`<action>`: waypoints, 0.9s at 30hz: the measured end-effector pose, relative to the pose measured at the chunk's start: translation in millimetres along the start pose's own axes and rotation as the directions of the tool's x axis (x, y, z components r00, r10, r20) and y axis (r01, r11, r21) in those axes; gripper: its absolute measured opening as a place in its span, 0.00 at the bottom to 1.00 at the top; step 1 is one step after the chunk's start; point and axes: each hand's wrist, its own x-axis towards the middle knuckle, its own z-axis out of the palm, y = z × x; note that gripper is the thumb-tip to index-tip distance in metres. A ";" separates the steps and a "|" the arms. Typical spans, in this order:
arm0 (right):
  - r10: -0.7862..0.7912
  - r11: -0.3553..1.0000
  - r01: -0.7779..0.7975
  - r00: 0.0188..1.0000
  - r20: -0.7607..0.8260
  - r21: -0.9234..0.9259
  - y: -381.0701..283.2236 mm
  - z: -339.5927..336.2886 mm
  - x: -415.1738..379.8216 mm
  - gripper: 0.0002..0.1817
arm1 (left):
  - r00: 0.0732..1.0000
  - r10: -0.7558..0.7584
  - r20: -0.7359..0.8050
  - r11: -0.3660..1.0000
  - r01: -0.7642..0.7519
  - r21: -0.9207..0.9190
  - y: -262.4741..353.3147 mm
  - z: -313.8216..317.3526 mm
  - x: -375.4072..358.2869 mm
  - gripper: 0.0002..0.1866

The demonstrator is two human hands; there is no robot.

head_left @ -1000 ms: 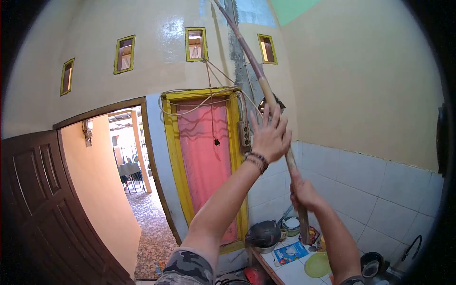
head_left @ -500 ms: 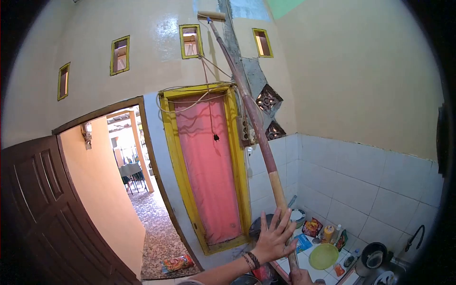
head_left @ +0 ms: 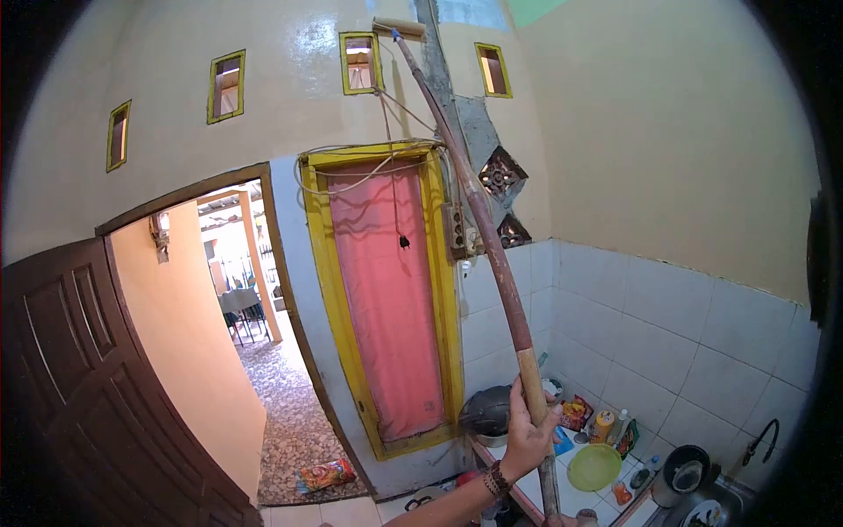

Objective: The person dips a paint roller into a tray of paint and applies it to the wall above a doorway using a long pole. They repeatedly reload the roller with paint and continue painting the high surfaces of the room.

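A long wooden pole (head_left: 498, 265) slants up from the bottom toward the wall, with a paint roller (head_left: 399, 28) at its top beside a small yellow-framed opening. My left hand (head_left: 529, 432), with a dark bracelet at the wrist, is wrapped round the pale part of the pole. Lower down, at the bottom edge, my right hand (head_left: 575, 520) grips the pole's end and is only partly in view. The roller touches or nearly touches the wall near a grey cement strip (head_left: 432, 53).
Yellow-framed door (head_left: 386, 299) with a pink covering and hanging cables; open brown door (head_left: 105, 395) at left. Below right, a tiled counter holds a green plate (head_left: 594, 467), bottles, packets and a pot (head_left: 687, 470) near the sink. A red packet (head_left: 325, 475) lies on the floor.
My left hand has gone from spread fingers against the pole to a closed grip round it. The view has shifted slightly, and the roller stays near the same opening.
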 end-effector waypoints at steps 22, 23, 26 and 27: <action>0.022 0.988 -0.030 0.998 -0.050 -0.151 -51.4 10.3 31.4 0.33 | 0.978 0.169 -0.121 0.980 -0.154 0.126 3.7 -18.8 44.9 0.33; 0.016 0.989 -0.024 0.998 -0.053 -0.149 -60.2 5.8 43.8 0.34 | 0.973 0.207 -0.103 0.974 -0.195 0.114 10.9 -15.7 60.2 0.32; 0.041 0.969 -0.043 0.999 -0.013 -0.243 -64.1 -15.2 91.0 0.31 | 0.905 0.411 -0.110 0.890 -0.372 0.262 34.8 -6.9 124.9 0.31; -0.010 0.965 0.003 1.000 -0.025 -0.263 -62.1 -24.4 115.0 0.32 | 0.885 0.447 -0.131 0.869 -0.394 0.299 43.6 -3.7 146.3 0.30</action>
